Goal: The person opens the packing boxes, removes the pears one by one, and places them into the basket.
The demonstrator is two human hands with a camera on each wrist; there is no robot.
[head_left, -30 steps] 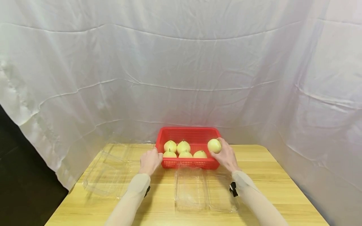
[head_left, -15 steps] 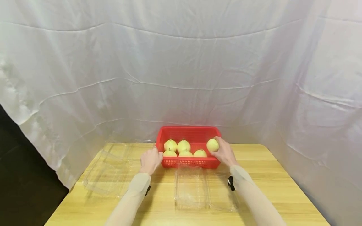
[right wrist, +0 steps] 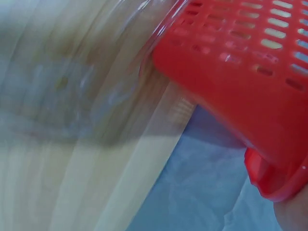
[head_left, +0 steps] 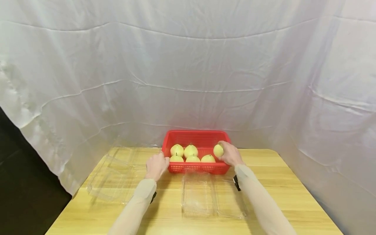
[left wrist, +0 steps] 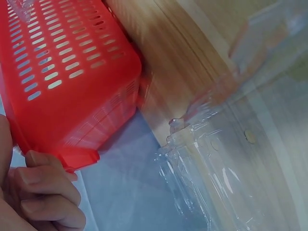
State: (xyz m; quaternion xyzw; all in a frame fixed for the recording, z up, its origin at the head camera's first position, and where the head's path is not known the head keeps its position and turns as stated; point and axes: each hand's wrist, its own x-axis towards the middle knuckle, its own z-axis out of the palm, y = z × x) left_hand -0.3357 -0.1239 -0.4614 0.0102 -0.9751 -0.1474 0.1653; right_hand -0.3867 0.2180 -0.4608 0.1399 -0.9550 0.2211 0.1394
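A red perforated plastic basket (head_left: 199, 137) stands at the back of the table, with several pale yellow pears (head_left: 191, 151) in its left and middle part. At its left end my left hand (head_left: 156, 165) grips the rim; in the left wrist view the curled fingers (left wrist: 50, 190) lie at the basket's lip. My right hand (head_left: 231, 154) holds one pear (head_left: 218, 150) over the basket's right end. That pear is out of sight in the right wrist view, where only a bit of the hand (right wrist: 294, 211) shows below the red rim.
An opened clear plastic clamshell box (head_left: 198, 195) lies in front of the basket. More clear plastic boxes (head_left: 107, 182) stand at the table's left. A pale curtain (head_left: 188, 65) hangs behind and beside the wooden table (head_left: 282, 195).
My right hand has moved a little to the left with the pear, further over the basket's right end. My left hand stays at the rim.
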